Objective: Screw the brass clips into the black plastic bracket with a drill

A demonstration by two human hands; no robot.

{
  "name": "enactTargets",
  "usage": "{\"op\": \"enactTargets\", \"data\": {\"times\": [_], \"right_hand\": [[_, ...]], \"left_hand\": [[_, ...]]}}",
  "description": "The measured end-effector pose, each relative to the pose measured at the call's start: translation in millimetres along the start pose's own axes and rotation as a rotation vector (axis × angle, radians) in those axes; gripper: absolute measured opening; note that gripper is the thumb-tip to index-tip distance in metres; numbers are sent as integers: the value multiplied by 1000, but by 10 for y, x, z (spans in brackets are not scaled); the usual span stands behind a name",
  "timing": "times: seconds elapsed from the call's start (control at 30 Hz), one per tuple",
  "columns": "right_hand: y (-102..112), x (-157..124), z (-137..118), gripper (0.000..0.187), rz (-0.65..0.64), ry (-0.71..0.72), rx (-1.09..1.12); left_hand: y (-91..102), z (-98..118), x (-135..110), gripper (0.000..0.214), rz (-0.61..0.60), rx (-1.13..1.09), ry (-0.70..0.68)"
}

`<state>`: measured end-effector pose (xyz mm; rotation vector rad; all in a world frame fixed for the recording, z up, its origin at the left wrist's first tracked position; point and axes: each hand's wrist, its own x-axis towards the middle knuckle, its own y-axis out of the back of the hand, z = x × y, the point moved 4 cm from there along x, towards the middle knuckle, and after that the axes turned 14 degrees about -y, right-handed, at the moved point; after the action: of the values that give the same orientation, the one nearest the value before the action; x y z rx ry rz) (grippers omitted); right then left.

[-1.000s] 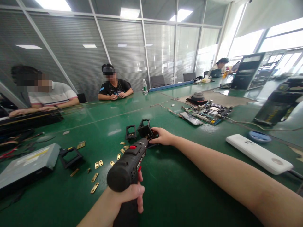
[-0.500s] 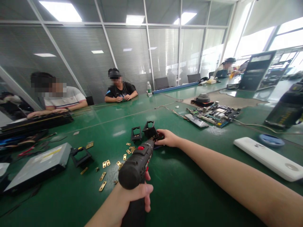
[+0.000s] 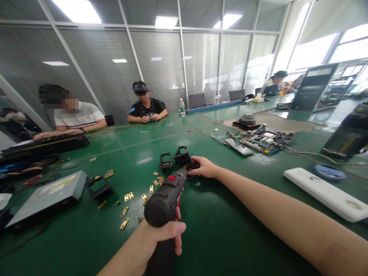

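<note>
My left hand (image 3: 163, 237) is wrapped round the grip of a black cordless screwdriver (image 3: 165, 197) with a red switch, its nose pointing away at a black plastic frame (image 3: 183, 158). My right hand (image 3: 204, 167) reaches out and grips that frame, holding it tilted on the green table (image 3: 218, 230). A second black frame (image 3: 166, 161) stands just left of it. Several small brass plates (image 3: 128, 197) lie scattered on the table left of the screwdriver.
A grey optical drive (image 3: 48, 195) and another black frame (image 3: 97, 186) lie at the left. A circuit board (image 3: 260, 138) sits at the back right, a white power strip (image 3: 327, 193) at the right. Other people sit along the far side.
The view has shifted slightly. Both hands keep their hold, with the screwdriver's nose still at the frame.
</note>
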<state>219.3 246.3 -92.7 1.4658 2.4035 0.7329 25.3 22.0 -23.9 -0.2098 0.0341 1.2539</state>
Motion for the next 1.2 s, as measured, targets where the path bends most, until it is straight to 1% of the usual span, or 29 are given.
{"op": "enactTargets", "data": {"times": [0.1, 0.2, 0.37, 0.5, 0.9, 1.07, 1.2], "right_hand": [[0, -9, -6, 34, -9, 1, 14], [16, -2, 26, 35, -5, -10, 26], [33, 27, 102, 34, -24, -38, 21], [37, 30, 128, 35, -18, -50, 12], [38, -17, 40, 35, 7, -32, -42], [14, -17, -4, 36, 26, -21, -89], [14, -28, -43, 36, 77, -15, -142]], "left_hand": [[-6, 5, 7, 30, -5, 8, 9], [-4, -7, 27, 33, -7, -10, 13], [-1, -42, 63, 37, -20, -41, 57], [-26, -25, 63, 40, -10, -33, 51], [27, -84, 49, 46, -30, -42, 35], [4, 16, -10, 43, -2, -24, 49], [-33, 211, -73, 39, 12, 14, 19]]}}
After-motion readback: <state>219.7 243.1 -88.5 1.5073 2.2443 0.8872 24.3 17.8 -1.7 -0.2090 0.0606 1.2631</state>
